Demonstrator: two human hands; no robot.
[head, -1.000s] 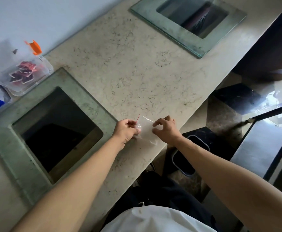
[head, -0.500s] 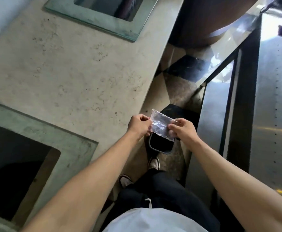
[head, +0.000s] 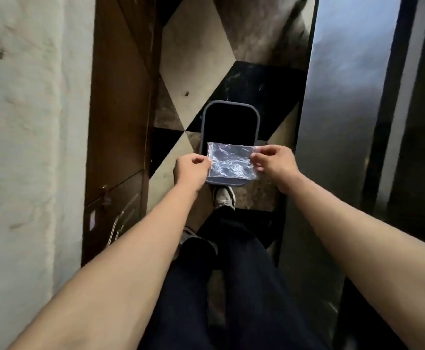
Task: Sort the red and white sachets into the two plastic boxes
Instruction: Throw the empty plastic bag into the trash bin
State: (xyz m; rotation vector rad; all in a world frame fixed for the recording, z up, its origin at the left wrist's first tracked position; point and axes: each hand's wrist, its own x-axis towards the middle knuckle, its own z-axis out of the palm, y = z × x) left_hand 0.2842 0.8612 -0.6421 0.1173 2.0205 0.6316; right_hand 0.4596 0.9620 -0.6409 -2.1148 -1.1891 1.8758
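An empty clear plastic bag [head: 230, 162] is stretched flat between my two hands. My left hand [head: 191, 169] pinches its left edge and my right hand [head: 273, 160] pinches its top right corner. The bag hangs in the air directly above a grey bin [head: 230, 114] with a dark inside that stands on the floor. No sachets and no plastic boxes are in view.
The stone counter [head: 24, 122] runs down the left, with brown cabinet doors [head: 120, 122] below its edge. A metal-fronted unit [head: 345, 97] stands on the right. My legs and shoes [head: 222, 197] are on the checkered floor just before the bin.
The view swung from the counter down to the floor. Both hands carried the bag off the counter edge to above the bin and pulled it flat.
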